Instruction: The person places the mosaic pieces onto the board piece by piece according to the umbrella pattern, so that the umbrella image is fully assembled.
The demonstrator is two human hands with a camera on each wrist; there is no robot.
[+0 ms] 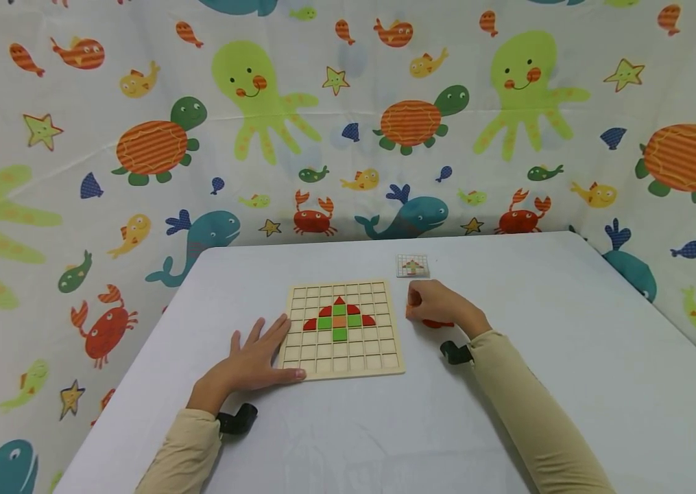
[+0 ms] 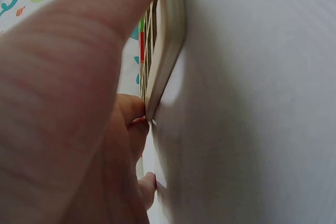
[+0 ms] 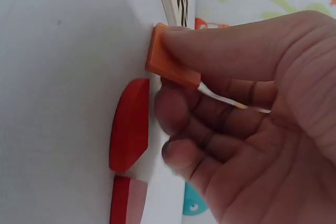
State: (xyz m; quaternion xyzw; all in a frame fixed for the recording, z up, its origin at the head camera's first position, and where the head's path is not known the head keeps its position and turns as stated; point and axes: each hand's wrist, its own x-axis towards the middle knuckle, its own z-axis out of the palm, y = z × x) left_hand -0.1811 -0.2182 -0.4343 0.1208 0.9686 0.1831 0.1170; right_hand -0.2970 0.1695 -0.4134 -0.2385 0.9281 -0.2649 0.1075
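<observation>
In the head view my left hand [image 1: 249, 360] lies with spread fingers along the left edge of a wooden grid board [image 1: 378, 350], its thumb on the near rim. Set in the grid are a red triangle [image 1: 339, 300], several red curved pieces [image 1: 310, 324], several green squares [image 1: 339, 334] and an orange square [image 1: 339, 321]. To the right of the board, my right hand [image 1: 440, 302] pinches an orange square tile [image 3: 164, 62] between thumb and finger, close to the table surface. Beside it in the right wrist view lie a red curved piece [image 3: 129, 124] and another red piece [image 3: 121, 200].
A small picture card [image 1: 412, 265] showing a similar coloured pattern lies behind the board, near the table's far side. Behind the white table [image 1: 335, 432] hangs a cloth [image 1: 348, 68] printed with sea animals. Each wrist carries a black camera mount [image 1: 238, 419].
</observation>
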